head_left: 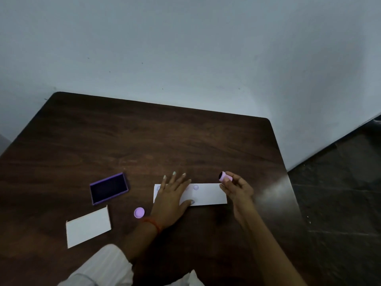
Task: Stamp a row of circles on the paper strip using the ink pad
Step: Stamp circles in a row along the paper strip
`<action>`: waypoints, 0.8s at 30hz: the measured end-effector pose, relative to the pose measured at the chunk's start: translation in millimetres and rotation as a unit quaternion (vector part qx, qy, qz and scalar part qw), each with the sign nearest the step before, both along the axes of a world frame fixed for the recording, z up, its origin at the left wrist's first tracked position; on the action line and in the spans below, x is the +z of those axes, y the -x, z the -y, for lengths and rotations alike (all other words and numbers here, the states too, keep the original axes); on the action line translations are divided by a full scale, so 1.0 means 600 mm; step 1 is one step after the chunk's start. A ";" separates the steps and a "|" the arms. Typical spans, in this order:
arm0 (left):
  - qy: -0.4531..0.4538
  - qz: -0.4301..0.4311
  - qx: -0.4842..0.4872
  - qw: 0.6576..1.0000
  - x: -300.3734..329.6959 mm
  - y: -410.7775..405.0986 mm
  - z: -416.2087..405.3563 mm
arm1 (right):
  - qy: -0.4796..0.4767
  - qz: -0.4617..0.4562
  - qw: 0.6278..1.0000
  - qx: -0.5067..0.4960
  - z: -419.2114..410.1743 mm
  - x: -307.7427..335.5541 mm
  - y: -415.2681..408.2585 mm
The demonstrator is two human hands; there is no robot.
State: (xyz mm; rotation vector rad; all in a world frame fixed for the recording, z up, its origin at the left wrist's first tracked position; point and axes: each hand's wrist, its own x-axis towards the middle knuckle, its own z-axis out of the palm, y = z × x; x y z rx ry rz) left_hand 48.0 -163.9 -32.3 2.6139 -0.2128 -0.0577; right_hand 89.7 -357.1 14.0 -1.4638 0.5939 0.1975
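A white paper strip (208,194) lies near the table's front edge, with a faint purple circle (196,187) stamped on it and another faint mark at its left end. My left hand (172,198) lies flat on the strip's left half, fingers spread. My right hand (237,187) hovers over the strip's right end and holds a small pink round stamp (225,176) tilted sideways, its dark inked face turned left. The open purple ink pad (108,188) sits to the left of the strip.
A round purple cap (139,212) lies just left of my left wrist. A white card (88,227) rests at the front left. The dark wooden table (144,141) stands against a pale wall; dark floor shows at the right.
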 end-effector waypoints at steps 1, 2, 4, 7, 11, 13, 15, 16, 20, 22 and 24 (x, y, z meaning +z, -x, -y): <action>-0.012 0.003 -0.005 1.000 -0.004 -0.002 0.006 | 0.066 0.017 0.998 0.017 0.000 -0.004 0.001; -0.022 0.005 -0.008 1.000 -0.007 -0.005 0.012 | 0.116 0.038 0.992 0.039 0.000 -0.006 0.004; -0.039 0.002 -0.011 0.999 -0.013 -0.010 0.020 | 0.180 0.093 0.975 0.092 -0.004 -0.009 0.011; -0.054 -0.014 -0.008 0.998 -0.025 -0.015 0.024 | 0.272 0.173 0.931 0.170 -0.014 -0.021 0.016; -0.063 -0.038 -0.008 0.997 -0.035 -0.019 0.024 | 0.377 0.214 0.869 0.240 -0.031 -0.039 0.011; -0.069 -0.048 -0.011 0.996 -0.037 -0.021 0.023 | 0.414 0.217 0.838 0.282 -0.035 -0.039 0.006; -0.077 -0.057 -0.015 0.995 -0.038 -0.022 0.023 | 0.450 0.214 0.804 0.325 -0.037 -0.037 0.001; -0.084 -0.061 -0.018 0.994 -0.039 -0.023 0.022 | 0.466 0.206 0.789 0.343 -0.038 -0.035 -0.002; -0.112 -0.075 -0.025 0.991 -0.037 -0.024 0.021 | 0.504 0.164 0.748 0.399 -0.045 -0.027 -0.011; -0.117 -0.079 -0.027 0.990 -0.036 -0.024 0.021 | 0.515 0.147 0.732 0.420 -0.050 -0.023 -0.012; -0.118 -0.082 -0.028 0.989 -0.035 -0.024 0.021 | 0.528 0.137 0.718 0.433 -0.054 -0.023 -0.013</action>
